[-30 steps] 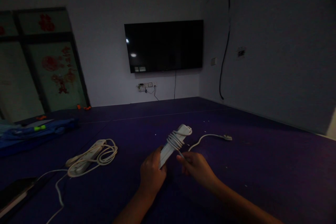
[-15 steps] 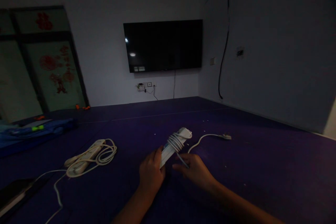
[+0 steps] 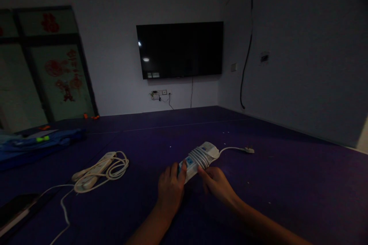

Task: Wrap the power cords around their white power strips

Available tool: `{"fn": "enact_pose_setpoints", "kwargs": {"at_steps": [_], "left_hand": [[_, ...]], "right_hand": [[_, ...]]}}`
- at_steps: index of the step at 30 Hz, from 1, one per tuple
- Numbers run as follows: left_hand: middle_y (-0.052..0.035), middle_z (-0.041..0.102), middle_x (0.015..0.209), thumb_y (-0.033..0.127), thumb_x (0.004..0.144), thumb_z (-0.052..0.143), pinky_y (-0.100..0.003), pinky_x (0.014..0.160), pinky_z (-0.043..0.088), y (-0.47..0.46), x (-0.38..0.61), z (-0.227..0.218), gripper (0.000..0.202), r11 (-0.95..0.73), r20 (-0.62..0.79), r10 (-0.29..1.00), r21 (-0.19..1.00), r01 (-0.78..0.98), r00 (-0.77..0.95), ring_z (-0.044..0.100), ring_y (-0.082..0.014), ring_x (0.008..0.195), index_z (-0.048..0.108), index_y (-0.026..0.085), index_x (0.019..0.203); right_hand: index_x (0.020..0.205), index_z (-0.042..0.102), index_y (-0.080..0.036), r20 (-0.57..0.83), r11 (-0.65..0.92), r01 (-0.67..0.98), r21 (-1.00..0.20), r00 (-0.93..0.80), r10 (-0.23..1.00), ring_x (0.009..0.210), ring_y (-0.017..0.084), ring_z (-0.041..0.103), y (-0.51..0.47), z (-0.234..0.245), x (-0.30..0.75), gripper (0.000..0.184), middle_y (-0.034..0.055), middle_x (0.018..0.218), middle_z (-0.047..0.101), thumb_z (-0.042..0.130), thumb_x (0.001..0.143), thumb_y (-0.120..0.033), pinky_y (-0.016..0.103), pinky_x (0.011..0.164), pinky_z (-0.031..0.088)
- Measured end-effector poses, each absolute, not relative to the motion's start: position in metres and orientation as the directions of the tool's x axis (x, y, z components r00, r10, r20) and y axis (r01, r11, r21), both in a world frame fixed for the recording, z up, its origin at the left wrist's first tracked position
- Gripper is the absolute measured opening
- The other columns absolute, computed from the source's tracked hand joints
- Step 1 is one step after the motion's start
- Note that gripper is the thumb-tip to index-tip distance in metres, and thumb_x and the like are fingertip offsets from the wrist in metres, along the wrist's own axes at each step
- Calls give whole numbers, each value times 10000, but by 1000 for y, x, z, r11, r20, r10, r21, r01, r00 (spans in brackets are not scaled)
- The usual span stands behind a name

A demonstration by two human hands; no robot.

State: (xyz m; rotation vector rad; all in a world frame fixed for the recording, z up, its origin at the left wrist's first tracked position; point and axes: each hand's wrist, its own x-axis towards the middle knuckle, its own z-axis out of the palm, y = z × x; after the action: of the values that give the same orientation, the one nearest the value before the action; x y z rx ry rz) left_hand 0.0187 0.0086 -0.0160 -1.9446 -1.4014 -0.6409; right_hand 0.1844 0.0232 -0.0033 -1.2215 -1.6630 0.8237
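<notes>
A white power strip [image 3: 198, 159] lies low over the purple floor mat [image 3: 287, 183], its cord wound round its middle in several turns. My left hand [image 3: 171, 189] grips the strip's near end, fingers curled over it. My right hand [image 3: 216, 184] is closed at the strip's right side, fingertips on the wound cord. The free cord end runs right to a plug [image 3: 249, 150] lying on the mat.
A second power strip with a loosely coiled cord [image 3: 99, 168] lies to the left. Blue fabric [image 3: 37, 145] is heaped at the far left. A dark flat object [image 3: 14, 212] sits at the lower left. A black TV [image 3: 179, 49] hangs on the far wall.
The strip has turned flatter and lower, its socket face now up. More cord is wound on, so the loose length to the plug is shorter. My right hand moved under the strip's right side.
</notes>
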Motion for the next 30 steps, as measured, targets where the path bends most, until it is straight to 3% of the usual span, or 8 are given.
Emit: {"fn": "enact_pose_setpoints", "kwargs": {"at_steps": [5,9,12,15,18,20,24,30], "left_hand": [[-78,621,1040,101,781,530,-311,671,481,8,19,-15,515,-249,704,626,-227,941,336,591,-207,838,476,235,1275],[-86,610,1098,190,776,578,-353,743,483,7,22,-17,531,-293,686,678,-80,953,265,583,-233,906,465,233,1293],[-107,598,1145,342,794,580,-428,837,458,6,22,-17,508,-374,684,707,144,916,181,558,-273,1008,483,216,1277],[-126,582,1191,477,685,673,-469,933,407,7,21,-17,652,-479,644,759,453,752,95,520,-301,1097,506,186,1244],[-151,567,1222,542,626,695,-403,925,435,11,20,-16,772,-412,456,889,833,369,-37,540,-281,1100,477,145,1251],[-165,599,1167,596,662,634,-340,771,508,15,21,-16,763,-204,206,977,978,50,-43,615,-255,973,474,123,1240],[-149,679,924,654,712,534,-265,533,497,21,19,-17,676,239,-168,957,920,-310,238,657,-188,633,588,81,1066],[-95,690,749,457,626,736,-220,500,492,21,13,-18,514,273,-154,936,885,-376,317,636,-144,523,628,74,951]], "right_hand": [[341,446,-191,247,267,401,-876,-103,964,344,95,396,23,0,185,728,21,327,418,273,763,-759,246,443,328],[376,462,-188,200,220,348,-911,-91,975,349,91,391,24,1,184,701,14,340,433,311,735,-771,241,443,327],[440,505,-175,192,203,292,-935,-68,979,352,89,385,26,0,184,681,-1,352,438,343,705,-781,237,439,326],[498,534,-165,168,172,246,-954,-38,985,365,89,393,29,-2,185,668,-8,367,449,351,705,-773,231,440,327],[466,493,-174,131,132,217,-967,-18,991,375,87,391,30,-1,186,657,-2,376,447,341,716,-762,229,430,314],[466,480,-179,127,127,200,-971,-14,992,377,86,382,30,0,185,647,-5,383,441,351,703,-767,228,422,301],[474,488,-176,195,201,210,-957,-48,980,384,78,359,27,1,185,641,-13,402,428,394,670,-779,228,421,280],[467,491,-174,318,350,228,-908,-165,933,415,94,417,25,-3,184,628,4,419,462,395,733,-735,226,446,310]]}}
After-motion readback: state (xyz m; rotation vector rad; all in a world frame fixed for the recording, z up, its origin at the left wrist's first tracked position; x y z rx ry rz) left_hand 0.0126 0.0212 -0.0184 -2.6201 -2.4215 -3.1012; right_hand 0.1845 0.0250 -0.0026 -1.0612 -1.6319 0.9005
